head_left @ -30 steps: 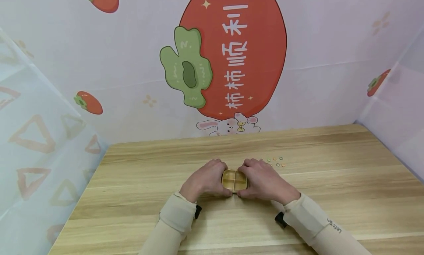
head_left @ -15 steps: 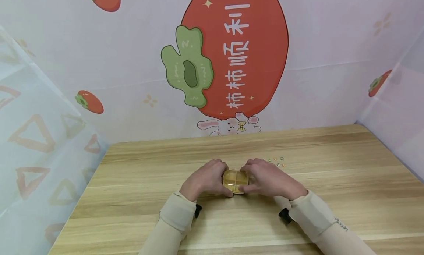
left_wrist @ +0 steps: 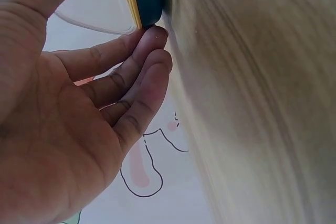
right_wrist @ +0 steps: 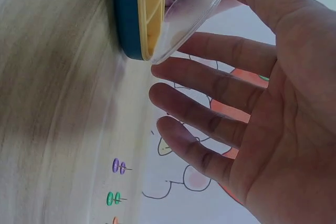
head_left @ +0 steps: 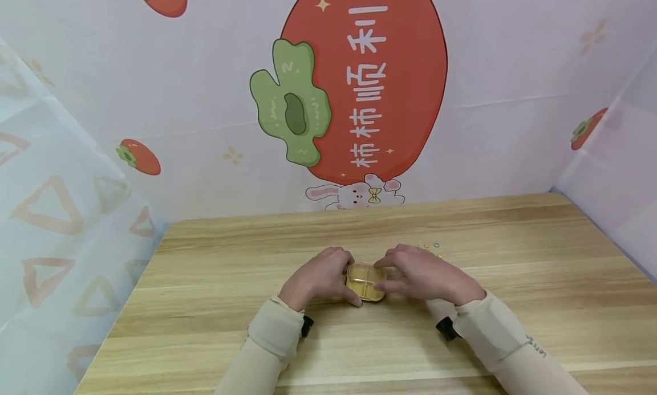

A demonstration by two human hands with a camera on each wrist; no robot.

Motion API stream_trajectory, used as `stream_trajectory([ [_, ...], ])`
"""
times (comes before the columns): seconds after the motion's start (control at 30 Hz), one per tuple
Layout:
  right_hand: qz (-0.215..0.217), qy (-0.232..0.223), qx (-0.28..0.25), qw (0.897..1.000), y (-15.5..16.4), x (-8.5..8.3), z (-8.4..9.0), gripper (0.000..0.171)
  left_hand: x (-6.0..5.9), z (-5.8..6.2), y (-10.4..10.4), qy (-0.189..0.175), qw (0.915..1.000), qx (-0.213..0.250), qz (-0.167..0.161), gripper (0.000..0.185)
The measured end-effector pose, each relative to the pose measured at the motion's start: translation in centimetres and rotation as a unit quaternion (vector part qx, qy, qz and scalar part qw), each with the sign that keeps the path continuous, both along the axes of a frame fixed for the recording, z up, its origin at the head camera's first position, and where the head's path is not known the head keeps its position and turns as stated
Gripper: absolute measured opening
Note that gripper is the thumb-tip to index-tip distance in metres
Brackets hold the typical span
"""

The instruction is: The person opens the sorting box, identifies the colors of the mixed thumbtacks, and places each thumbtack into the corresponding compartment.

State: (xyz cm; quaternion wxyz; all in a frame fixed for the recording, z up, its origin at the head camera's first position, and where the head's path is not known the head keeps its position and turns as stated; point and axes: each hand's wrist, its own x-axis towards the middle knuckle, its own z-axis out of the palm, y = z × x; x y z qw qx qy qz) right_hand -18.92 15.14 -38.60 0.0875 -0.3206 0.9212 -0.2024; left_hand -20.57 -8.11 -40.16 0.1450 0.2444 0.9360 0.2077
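Observation:
A small compartment box [head_left: 365, 293] with a teal base [right_wrist: 128, 19] and a yellow divided tray [right_wrist: 152, 9] sits on the table between the hands. Its clear lid [right_wrist: 186, 17] stands tilted up from the tray. My left hand [head_left: 323, 274] grips the box at its left side, thumb at the near edge; in the left wrist view its fingertips [left_wrist: 155, 38] touch the base's corner. My right hand [head_left: 426, 275] pinches the raised lid between thumb and index finger, while its other fingers [right_wrist: 205, 80] stretch out past the box.
Several coloured push pins stand point up on the table behind the right hand, among them a purple one [right_wrist: 116, 165] and a green one [right_wrist: 110, 199]. The wooden table [head_left: 231, 252] ends at a printed cloth backdrop [head_left: 215, 190].
The clear lid has tilted up off the tray, with the right hand moving slightly right and holding it. The left hand keeps its place on the box.

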Motion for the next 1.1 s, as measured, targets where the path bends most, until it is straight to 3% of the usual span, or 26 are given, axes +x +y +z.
stream_trajectory([
  [0.43,-0.009,-0.015,-0.041,0.999,0.7,-0.2,0.4,0.029,0.0,0.0,0.0,-0.013,0.9999,0.001,0.011,0.060],
  [0.77,-0.013,-0.025,-0.067,0.997,1.1,-0.9,0.4,0.029,-0.1,0.1,-0.1,-0.016,0.9998,0.010,0.006,0.058],
  [1.1,-0.037,0.014,-0.098,0.994,1.1,-1.2,0.0,0.019,0.0,0.1,-0.1,-0.012,0.9999,0.010,0.001,0.056],
])
